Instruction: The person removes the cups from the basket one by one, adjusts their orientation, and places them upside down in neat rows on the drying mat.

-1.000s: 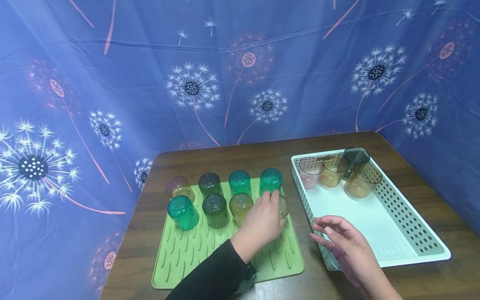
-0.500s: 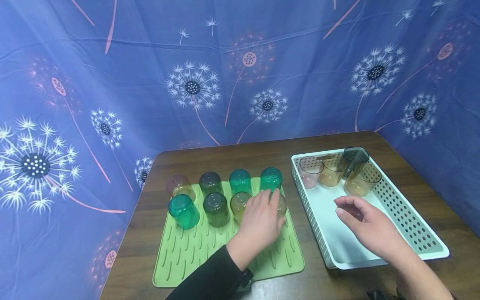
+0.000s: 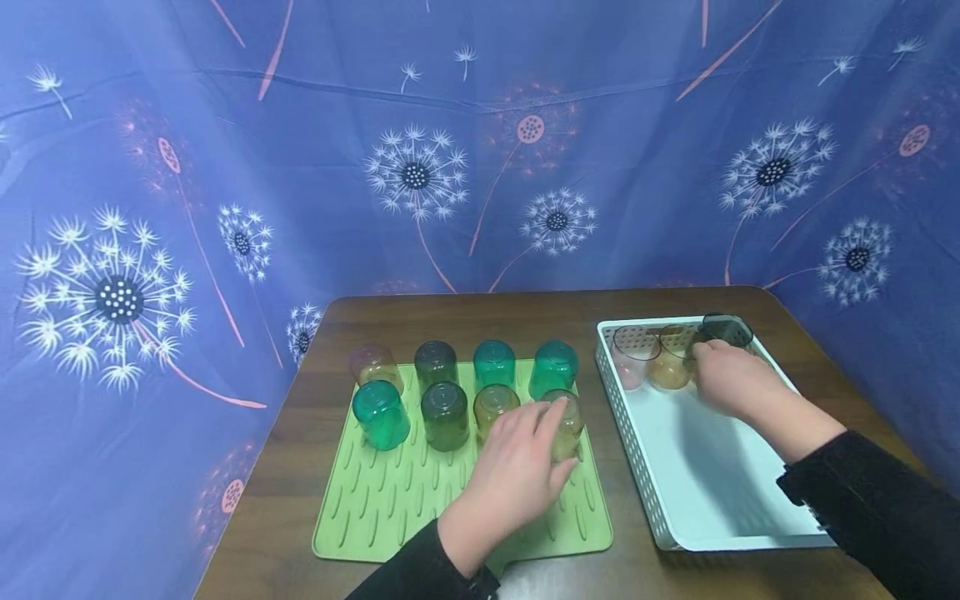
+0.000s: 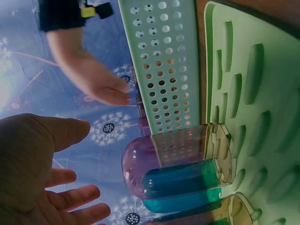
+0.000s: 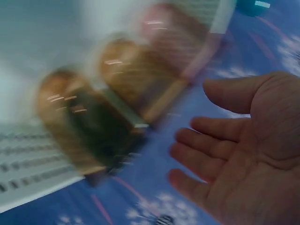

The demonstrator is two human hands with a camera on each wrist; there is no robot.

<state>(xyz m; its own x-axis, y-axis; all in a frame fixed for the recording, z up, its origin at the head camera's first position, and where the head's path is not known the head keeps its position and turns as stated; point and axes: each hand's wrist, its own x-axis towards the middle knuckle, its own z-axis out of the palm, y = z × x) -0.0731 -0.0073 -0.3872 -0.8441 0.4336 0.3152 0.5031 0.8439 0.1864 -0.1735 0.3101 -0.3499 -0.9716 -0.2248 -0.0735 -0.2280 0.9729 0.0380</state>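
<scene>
Over the right side of a green ribbed mat (image 3: 390,521), my left hand (image 3: 510,458) is beside a pale yellowish glass (image 3: 572,421) that stands upside down. In the left wrist view its thumb and fingers are spread apart, and the glass, purplish there (image 4: 140,166), stands clear of them. My right hand (image 3: 738,379) reaches over the back of a white basket (image 3: 645,475). The right wrist view shows this hand with its fingers extended and nothing in them, facing blurred upright glasses: pink (image 5: 176,35), amber (image 5: 126,70) and dark (image 5: 101,129).
Several other upturned glasses stand in two rows on the mat, among them a front green one (image 3: 380,417), a dark grey one (image 3: 445,417) and a yellow one (image 3: 493,404). A strip of wooden table (image 3: 611,492) separates mat and basket. Behind hangs a blue dandelion cloth (image 3: 480,167).
My right hand has moved from the near left side of the basket to its back, over the glasses. My left hand stays beside the same glass, a little lower. The head view has shifted slightly.
</scene>
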